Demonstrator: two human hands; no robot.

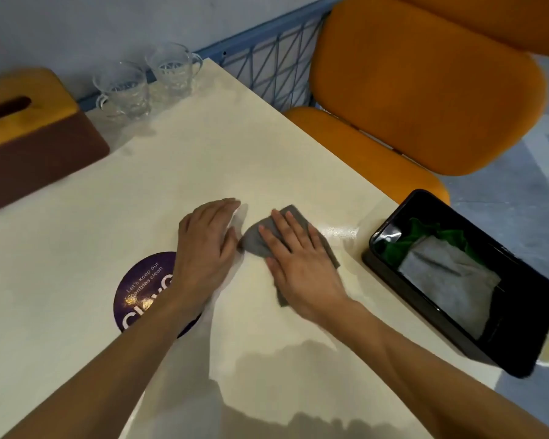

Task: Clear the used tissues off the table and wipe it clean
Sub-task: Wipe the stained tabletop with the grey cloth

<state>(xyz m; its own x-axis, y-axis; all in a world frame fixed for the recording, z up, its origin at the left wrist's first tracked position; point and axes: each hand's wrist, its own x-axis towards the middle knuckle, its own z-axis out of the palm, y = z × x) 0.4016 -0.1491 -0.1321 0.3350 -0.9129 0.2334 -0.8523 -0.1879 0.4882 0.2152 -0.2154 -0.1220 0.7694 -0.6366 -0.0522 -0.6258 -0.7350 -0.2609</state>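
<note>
Grey cloth (258,242) lies pinned under your right hand (301,264) at mid-frame on the table (171,172). Its fingers are straight and pressing, and your left hand (208,245) lies just beside it, equally flat, over what looks like a white tissue (234,217) peeking out at the fingertips. With neither of your hands actually gripping anything, a quick stroke could flick that tissue off the table edge and miss the black bin (431,321) at the right. A long sweep toward the upper left could knock the glass mugs (126,90).
</note>
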